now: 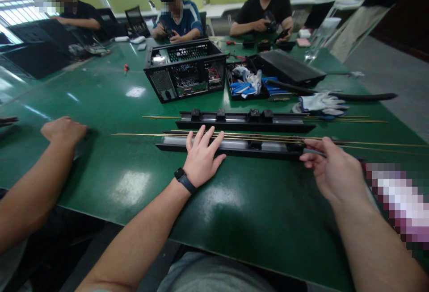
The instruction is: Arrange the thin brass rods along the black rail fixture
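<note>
My left hand point(202, 157), with a black watch on the wrist, lies flat with fingers spread on the near black rail point(234, 145), close to its left end. Several thin brass rods point(368, 143) run lengthwise over this rail. My right hand point(330, 171) is at the rail's right end. Its fingers are curled and its fingertips pinch a thin grey piece point(314, 152) there. A second black rail point(244, 121) with small black blocks lies parallel just behind.
Another person's arm and closed fist point(63, 129) rest on the green table point(134, 185) at left. Behind the rails stand an open black computer case point(186, 69), a tray with blue-white gloves point(248, 84), loose gloves point(320, 103) and a black cover point(291, 66). Three people sit along the far edge.
</note>
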`<state>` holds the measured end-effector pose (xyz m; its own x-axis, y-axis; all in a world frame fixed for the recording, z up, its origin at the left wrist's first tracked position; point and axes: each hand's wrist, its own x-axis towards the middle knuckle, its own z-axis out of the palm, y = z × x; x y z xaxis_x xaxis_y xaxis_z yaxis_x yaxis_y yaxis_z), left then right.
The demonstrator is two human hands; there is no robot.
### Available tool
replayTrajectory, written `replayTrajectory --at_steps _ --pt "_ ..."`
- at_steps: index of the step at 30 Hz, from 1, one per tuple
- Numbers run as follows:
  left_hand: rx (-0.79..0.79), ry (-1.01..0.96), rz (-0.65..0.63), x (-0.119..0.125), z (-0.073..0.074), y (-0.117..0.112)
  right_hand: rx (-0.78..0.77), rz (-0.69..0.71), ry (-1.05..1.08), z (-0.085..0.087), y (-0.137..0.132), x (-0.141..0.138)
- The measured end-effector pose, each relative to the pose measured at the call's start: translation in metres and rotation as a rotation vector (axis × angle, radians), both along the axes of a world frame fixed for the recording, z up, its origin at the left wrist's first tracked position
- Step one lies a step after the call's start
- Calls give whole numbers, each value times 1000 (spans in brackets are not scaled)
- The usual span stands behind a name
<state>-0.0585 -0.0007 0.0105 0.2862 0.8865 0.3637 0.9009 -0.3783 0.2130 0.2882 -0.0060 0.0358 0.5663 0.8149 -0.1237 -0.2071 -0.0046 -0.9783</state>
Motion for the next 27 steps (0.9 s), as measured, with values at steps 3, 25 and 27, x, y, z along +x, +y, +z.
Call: replayTrajectory --at_steps 3,25,27 --pt "-5 1 0 0 0 0 13 -2 12 0 1 1" --pt "-8 2 5 1 2 0 2 -108 5 2 5 8" --pt "-5 7 5 1 1 0 8 -86 -6 0 4 8"
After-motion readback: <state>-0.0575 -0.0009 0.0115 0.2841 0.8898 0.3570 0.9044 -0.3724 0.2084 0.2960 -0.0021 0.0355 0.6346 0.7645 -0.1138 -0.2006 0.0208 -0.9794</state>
